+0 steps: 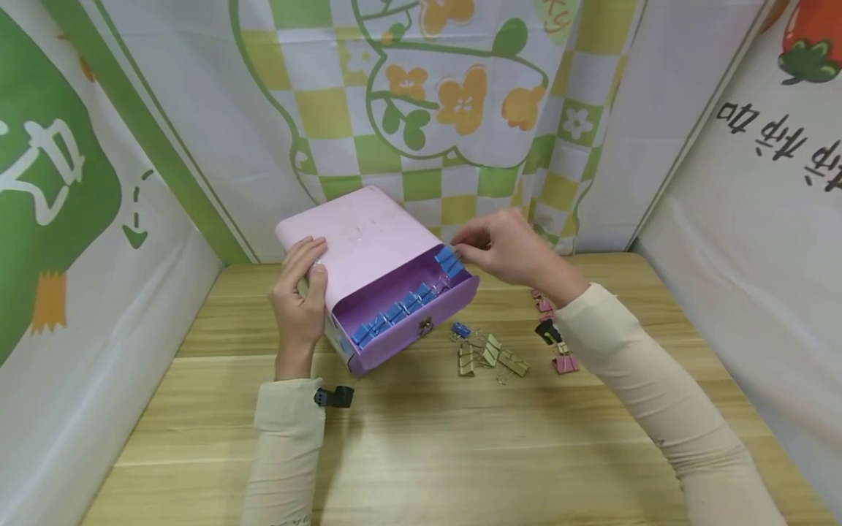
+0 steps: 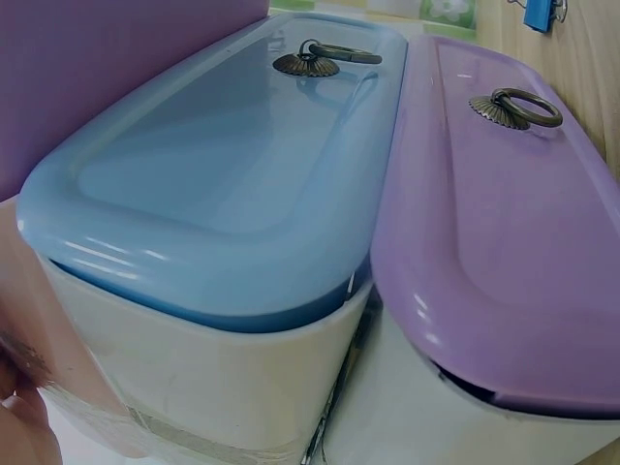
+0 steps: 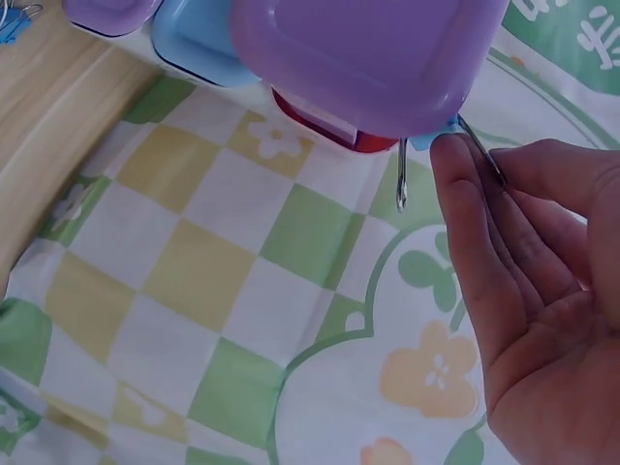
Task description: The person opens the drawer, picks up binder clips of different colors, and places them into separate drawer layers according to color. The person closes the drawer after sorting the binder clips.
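In the head view, the chest (image 1: 362, 226) is standing at the middle of the tabletop (image 1: 427, 453), its far side close to the cloth (image 1: 329, 113). The left hand (image 1: 298, 292) is resting on its left edge, fingers together, thumb apart. The right hand (image 1: 509, 245) is pinching a blue clip (image 1: 449, 261) at the far right corner of the pulled-out top drawer (image 1: 395, 345); a row of blue clips (image 1: 397, 314) is lining its near wall. Gold clips (image 1: 491, 350) are lying just right of the drawer, with pink clips (image 1: 564, 364) farther right. A broad stretch of wood is running toward the near edge.

In the left wrist view, a blue drawer (image 2: 232, 165) and a purple drawer (image 2: 533, 232) are sitting side by side, a narrow gap parting their edges.

In the right wrist view, thumb and fingertips are pinching one wire handle at the drawer's rim; the other handle is hanging free.
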{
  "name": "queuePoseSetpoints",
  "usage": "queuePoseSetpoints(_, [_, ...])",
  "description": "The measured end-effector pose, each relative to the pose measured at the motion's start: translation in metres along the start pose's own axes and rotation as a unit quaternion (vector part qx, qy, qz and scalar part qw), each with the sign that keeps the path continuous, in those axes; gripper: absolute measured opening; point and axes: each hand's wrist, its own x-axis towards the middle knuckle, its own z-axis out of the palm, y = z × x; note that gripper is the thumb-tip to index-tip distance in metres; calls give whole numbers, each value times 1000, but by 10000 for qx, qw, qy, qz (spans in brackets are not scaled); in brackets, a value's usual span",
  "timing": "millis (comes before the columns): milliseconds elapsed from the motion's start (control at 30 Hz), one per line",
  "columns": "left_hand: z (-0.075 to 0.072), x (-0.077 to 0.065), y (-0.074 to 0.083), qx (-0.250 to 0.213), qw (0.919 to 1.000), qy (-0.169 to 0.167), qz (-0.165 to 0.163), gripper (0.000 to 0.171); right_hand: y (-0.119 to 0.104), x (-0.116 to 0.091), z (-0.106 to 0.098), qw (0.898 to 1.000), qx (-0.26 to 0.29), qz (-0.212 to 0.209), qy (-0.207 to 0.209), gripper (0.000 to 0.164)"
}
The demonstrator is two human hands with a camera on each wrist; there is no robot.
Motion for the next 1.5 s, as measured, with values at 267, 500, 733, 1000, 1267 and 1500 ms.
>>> queuePoseSetpoints(267, [2,1,28,-60,10000,1,-6,35,-2,2,3,9993,-315,-184,-10,14])
queuePoseSetpoints(500, [-1,0,-2,31,10000,-30,18,34,-6,5,8,9981,-564,-154,-200,14])
queuePoseSetpoints(733, [0,-1,-4,37,10000,-5,16,34,-9,6,22,9958,-795,-219,-393,15])
queuePoseSetpoints(1000, [1,1,30,-83,10000,14,-10,34,-8,8,32,9966,-643,-293,-416,17])
queuePoseSetpoints(1267, [1,1,-4,-26,10000,-47,70,34,-1,10,32,9971,-407,156,-623,18])
queuePoseSetpoints(1500, [-1,1,-8,-109,9999,-68,112,34,5,15,28,9928,38,672,-995,16])
